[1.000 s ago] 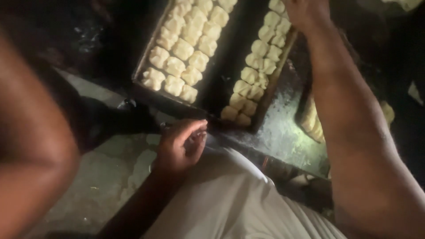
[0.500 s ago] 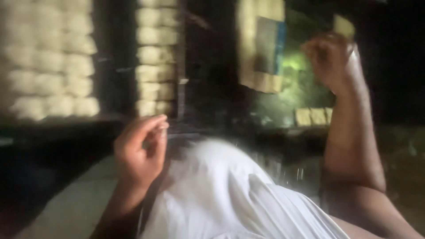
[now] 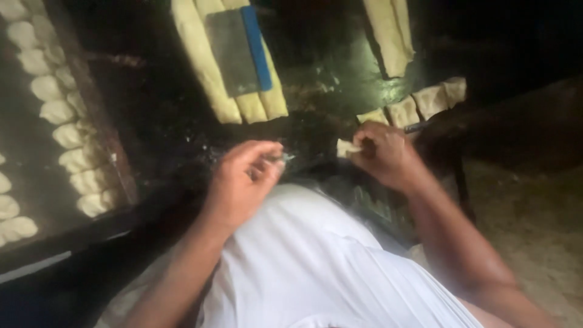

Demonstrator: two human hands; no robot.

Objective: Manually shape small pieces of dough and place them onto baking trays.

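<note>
We see a dark, greasy desk (image 3: pixel 340 79) filling most of the view, and at its left edge a long baking tray (image 3: pixel 115 164) with one full column of pale dough pieces (image 3: pixel 57 112), about ten that we can count, plus three more at the frame's left border. Next in size come the dough logs: three lie side by side in the upper middle (image 3: pixel 212 79), their long axes running up and slightly left, away from us, and two more sit at the upper right (image 3: pixel 392 33), angled the same way. A flat grey scraper with a blue edge (image 3: pixel 240 51) rests across the top of the three logs. Below the right pair, a short row of four cut dough squares (image 3: pixel 419 106) runs along the desk edge, rising to the right, just beyond our right hand. Our right hand (image 3: pixel 388 155) is curled, its fingertips pinching one small dough piece (image 3: pixel 347 147) that sticks out on its left side, toward the other hand. Our left hand (image 3: pixel 243 182) is loosely cupped, thumb and fingers nearly closed on a small pale scrap we cannot identify. The pinched piece lies between the two hands, held by the right and a short way from the left. The row of squares is far nearer the right hand.
</note>
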